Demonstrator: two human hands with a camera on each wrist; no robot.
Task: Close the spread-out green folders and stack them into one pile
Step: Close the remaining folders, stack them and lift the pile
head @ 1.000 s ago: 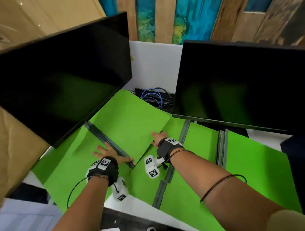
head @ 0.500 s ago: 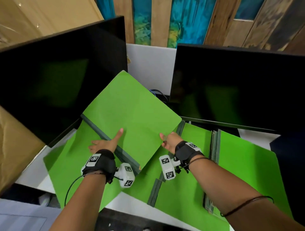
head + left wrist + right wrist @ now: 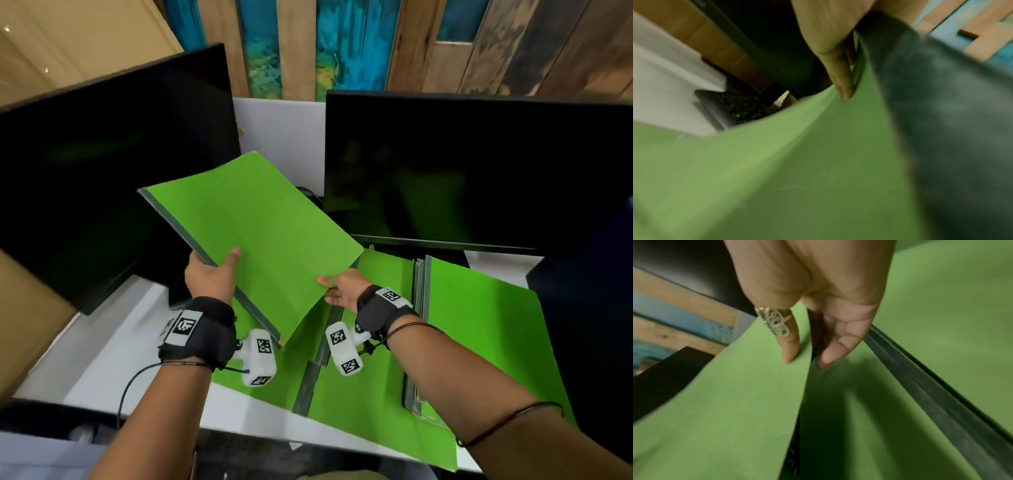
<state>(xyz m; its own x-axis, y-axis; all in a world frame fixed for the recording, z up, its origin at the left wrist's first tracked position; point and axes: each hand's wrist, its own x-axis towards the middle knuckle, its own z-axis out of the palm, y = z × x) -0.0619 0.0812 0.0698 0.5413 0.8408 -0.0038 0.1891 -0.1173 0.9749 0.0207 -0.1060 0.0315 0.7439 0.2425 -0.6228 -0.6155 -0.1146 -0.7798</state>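
Observation:
A closed green folder (image 3: 260, 240) with a dark spine is held tilted in the air above the desk. My left hand (image 3: 219, 270) grips its spine edge, thumb on top and fingers underneath. My right hand (image 3: 330, 287) pinches the opposite free edge, the ringed thumb (image 3: 789, 345) on the cover and the fingers (image 3: 830, 356) below. The left wrist view shows the folder's underside (image 3: 777, 170) with a finger (image 3: 840, 73) against it. Under it, an open green folder (image 3: 363, 394) lies flat on the desk. Another green folder (image 3: 486, 329) lies to its right.
Two black monitors stand behind, the left monitor (image 3: 102, 178) angled and the right monitor (image 3: 479, 171) facing me. A black keyboard (image 3: 178, 279) sits under the left one. Bare white desk (image 3: 113, 342) shows at left, beside a cardboard panel (image 3: 20, 308).
The raised cover has come down shut on the left folder. Both hands have lifted the closed folder off the desk, up and slightly right.

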